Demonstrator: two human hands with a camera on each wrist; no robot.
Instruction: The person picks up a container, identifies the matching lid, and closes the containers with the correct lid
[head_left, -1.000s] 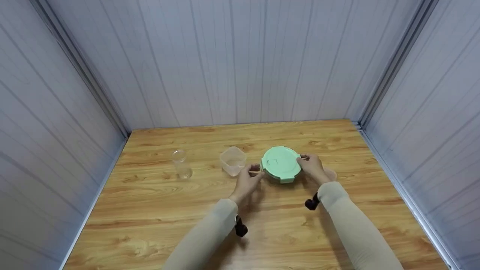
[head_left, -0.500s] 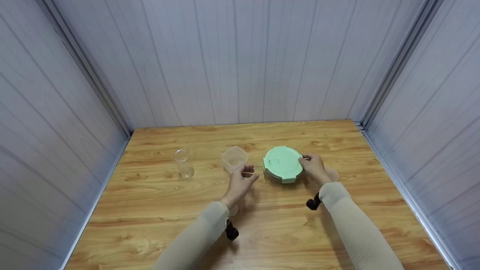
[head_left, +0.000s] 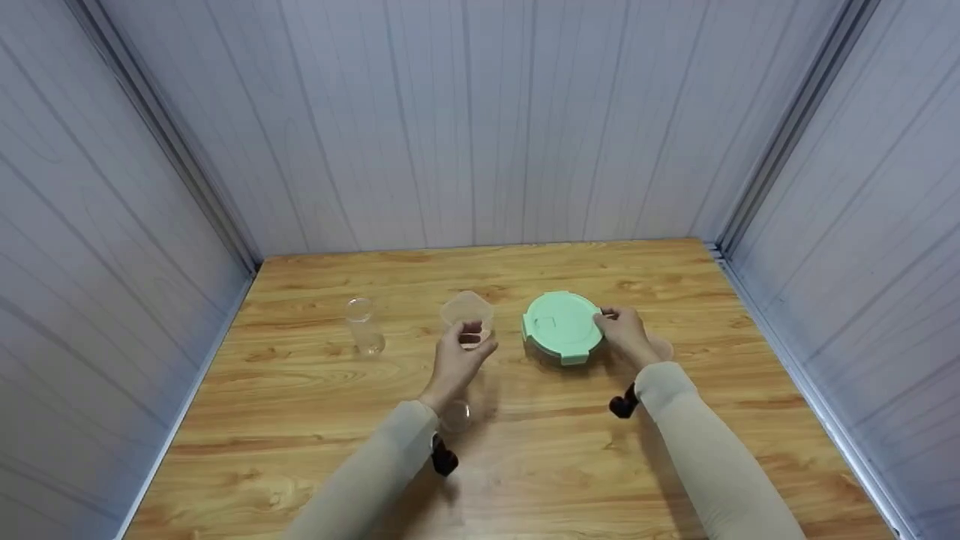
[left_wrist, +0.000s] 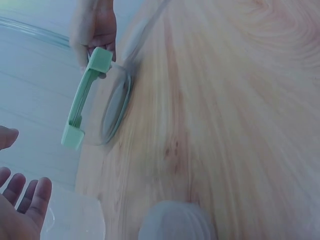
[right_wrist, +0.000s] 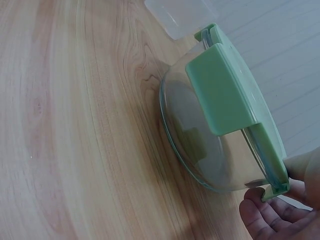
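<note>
A round glass food container with a green snap-on lid [head_left: 564,328] sits right of the table's middle. My right hand [head_left: 624,333] pinches its right rim, thumb on the lid and fingers curled under a side latch, as the right wrist view shows. In that view the clear glass bowl [right_wrist: 205,150] shows under the lid. My left hand [head_left: 456,361] is held to the left, apart from the container, its fingers loosely bent and nothing between them. Beyond the fingers, partly covered by them, stands a translucent square tub [head_left: 466,306].
A tall clear cup [head_left: 365,328] stands at the left. Near my left wrist is a small clear round piece [head_left: 456,415]. Another pale round piece [head_left: 661,348] shows partly behind my right wrist. Panelled walls [head_left: 480,135] border the wooden table [head_left: 555,465].
My left hand has left the container's left side and moved left, in front of the square tub. The right hand keeps its grip on the rim.
</note>
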